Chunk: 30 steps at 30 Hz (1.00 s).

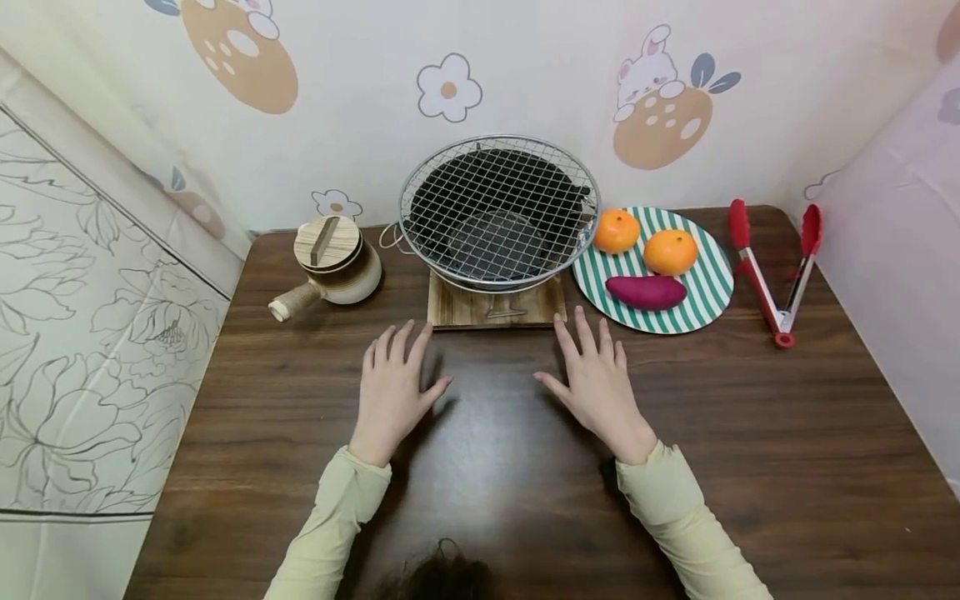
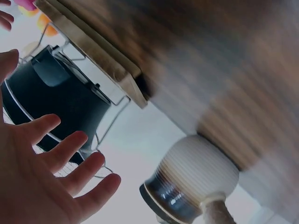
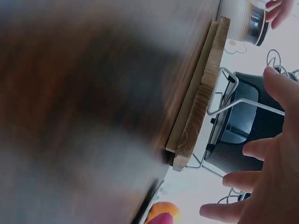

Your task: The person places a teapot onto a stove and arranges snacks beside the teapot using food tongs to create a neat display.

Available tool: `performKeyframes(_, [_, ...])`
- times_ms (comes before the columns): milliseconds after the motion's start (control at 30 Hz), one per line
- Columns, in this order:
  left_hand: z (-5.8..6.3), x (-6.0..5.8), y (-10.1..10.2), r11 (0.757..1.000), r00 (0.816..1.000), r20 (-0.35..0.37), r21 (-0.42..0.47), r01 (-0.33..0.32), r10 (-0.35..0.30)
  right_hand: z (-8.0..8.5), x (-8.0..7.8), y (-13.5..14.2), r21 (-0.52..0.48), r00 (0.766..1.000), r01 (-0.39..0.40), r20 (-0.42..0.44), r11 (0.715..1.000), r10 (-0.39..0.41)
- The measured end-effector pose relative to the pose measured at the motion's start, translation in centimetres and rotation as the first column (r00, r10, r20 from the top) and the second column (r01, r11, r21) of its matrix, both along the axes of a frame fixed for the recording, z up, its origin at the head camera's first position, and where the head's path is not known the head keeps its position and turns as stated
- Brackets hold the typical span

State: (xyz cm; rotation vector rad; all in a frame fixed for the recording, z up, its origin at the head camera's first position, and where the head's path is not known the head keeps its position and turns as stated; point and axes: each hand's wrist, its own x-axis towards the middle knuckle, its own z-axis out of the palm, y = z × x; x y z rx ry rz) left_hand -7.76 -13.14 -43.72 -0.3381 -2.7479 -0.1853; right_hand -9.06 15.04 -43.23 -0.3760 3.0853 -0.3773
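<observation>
We noted a black tabletop grill (image 2: 60, 93) nearest both hands, standing on wire legs on a wooden board (image 1: 461, 308) toward the far edge of the dark wood-grain table (image 1: 480, 467), roughly mid-table. A round wire mesh (image 1: 498, 204) lay over its top, and we could see into the dark bowl through it. The left hand (image 1: 393, 387) was spread wide, fingers straight, short of the board's near left corner; the right hand (image 1: 597, 387), likewise wide with its thumb out to the side, was at the near right corner, fingertips close to board and plate. We could not tell whether any fingertip touched the board. Left of the grill sat a ceramic pot (image 1: 352, 277), pale below and brown-black near the rim, its wooden lid (image 1: 313, 237) on and its side handle (image 1: 296, 302) pointing toward the near left. Right of the grill, a green-and-white striped plate (image 1: 705, 292) held two oranges (image 1: 617, 231) (image 1: 671, 252) and, on their near side, a purple sweet potato (image 1: 647, 292). Beyond the plate lay red-and-steel tongs (image 1: 762, 292), splayed in a V, joint toward the person. Pale yellow-green sleeves (image 1: 351, 496) covered both forearms. Behind, we recorded a pale backdrop (image 1: 525, 83) printed with rabbits and flowers.
</observation>
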Motion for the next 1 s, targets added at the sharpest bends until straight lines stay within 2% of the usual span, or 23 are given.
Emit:
performKeyframes(233, [0.8, -1.0, -1.9, 0.999, 0.999, 0.002, 0.005, -0.033, 0.033, 0.0, -1.3, 0.1, 0.011, 1.0, -0.008, 0.002, 1.0, 0.008])
performKeyframes(500, [0.8, -1.8, -3.7, 0.997, 0.995, 0.05, -0.001, -0.082, 0.082, -0.5, -2.6, 0.1, 0.011, 0.999, -0.019, 0.033, 1.0, 0.018])
performKeyframes(833, [1.6, -2.6, -6.2, 0.993, 0.993, -0.037, 0.031, -0.115, 0.116, -0.2, -4.4, -0.4, 0.018, 0.997, -0.051, 0.059, 0.999, 0.05])
performKeyframes(1000, [2.0, -3.2, -7.6, 0.99, 0.989, -0.054, 0.047, -0.134, 0.137, -0.3, -5.3, -0.7, 0.005, 0.996, -0.056, 0.071, 0.998, 0.055])
